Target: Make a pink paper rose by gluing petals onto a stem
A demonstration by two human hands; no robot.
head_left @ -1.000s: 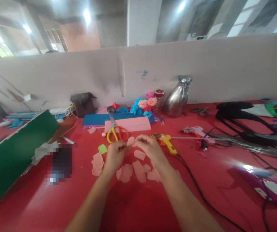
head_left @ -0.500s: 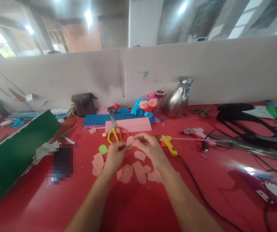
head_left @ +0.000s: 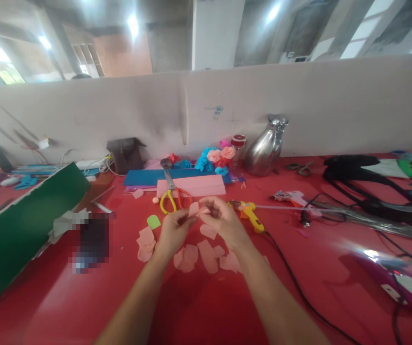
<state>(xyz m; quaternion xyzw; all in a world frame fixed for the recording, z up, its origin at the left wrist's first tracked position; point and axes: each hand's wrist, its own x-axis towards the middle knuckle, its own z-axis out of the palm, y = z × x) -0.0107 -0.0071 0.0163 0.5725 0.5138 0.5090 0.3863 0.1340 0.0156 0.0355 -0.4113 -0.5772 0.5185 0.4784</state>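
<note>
Between my two hands is a pink paper petal, pinched at both sides. My left hand is closed on its left edge, and my right hand grips the right side with thumb and fingers. More cut pink petals lie on the table below my wrists, and another group is beside my left wrist. A small green rounded piece rests left of my left hand. Just beyond the hands lie scissors with yellow and red handles. A yellow glue gun lies right of my right hand.
Folded pink paper and blue sheets lie at the back, near paper flowers and a steel jug. A green board stands at left. The glue gun's cord runs forward on the right.
My fingers have shifted slightly on the pink petal, whose right part now looks more folded. Both hands stay in nearly the same place, and the view has barely moved.
</note>
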